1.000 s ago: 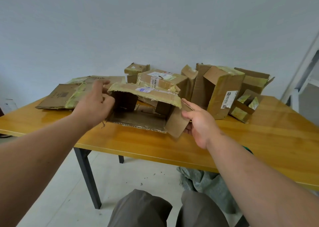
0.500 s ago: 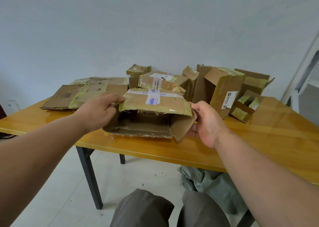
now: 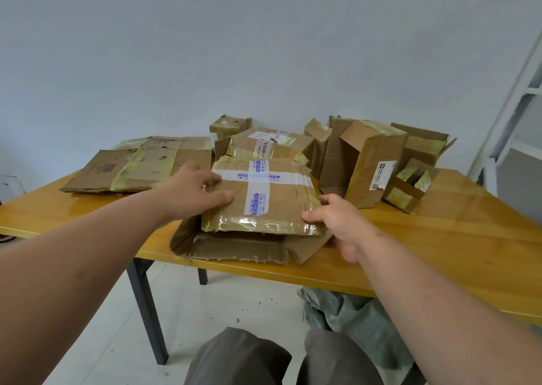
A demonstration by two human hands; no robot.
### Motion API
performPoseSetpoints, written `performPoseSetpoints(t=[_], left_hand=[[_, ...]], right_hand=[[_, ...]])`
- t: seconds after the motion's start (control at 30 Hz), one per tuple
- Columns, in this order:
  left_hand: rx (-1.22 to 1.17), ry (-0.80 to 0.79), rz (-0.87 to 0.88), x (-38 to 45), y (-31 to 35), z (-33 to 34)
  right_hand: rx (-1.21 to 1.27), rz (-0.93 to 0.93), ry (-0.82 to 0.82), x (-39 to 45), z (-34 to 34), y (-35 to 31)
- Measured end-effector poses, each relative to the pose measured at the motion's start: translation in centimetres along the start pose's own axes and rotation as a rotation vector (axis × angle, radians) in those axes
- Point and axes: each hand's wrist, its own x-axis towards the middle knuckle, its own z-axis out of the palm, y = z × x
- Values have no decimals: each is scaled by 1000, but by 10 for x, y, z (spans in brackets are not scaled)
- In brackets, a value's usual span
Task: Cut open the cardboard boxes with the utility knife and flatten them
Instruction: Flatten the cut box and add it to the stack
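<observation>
Both hands press the crushed, taped box (image 3: 258,197): left hand (image 3: 192,192) flat, right hand (image 3: 340,223) gripping its corner

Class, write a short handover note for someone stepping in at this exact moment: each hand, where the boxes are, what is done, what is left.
Left hand: flat on the taped top panel of the box being flattened, pressing down.
Right hand: grips that box's near right corner.
The box lies at the wooden table's front edge, nearly collapsed.
Done: flattened cardboard stack at far left.
Left: finish this box, then the upright boxes behind and to the right.
No utility knife in view.
</observation>
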Motion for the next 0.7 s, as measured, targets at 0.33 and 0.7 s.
performPoseSetpoints(t=[0.33, 0.7], left_hand=[[-82, -184, -85, 9, 17, 13], [527, 121, 153, 40, 53, -2]], right_hand=[[143, 122, -64, 1, 6, 0], [411, 57, -266, 0, 25, 19]])
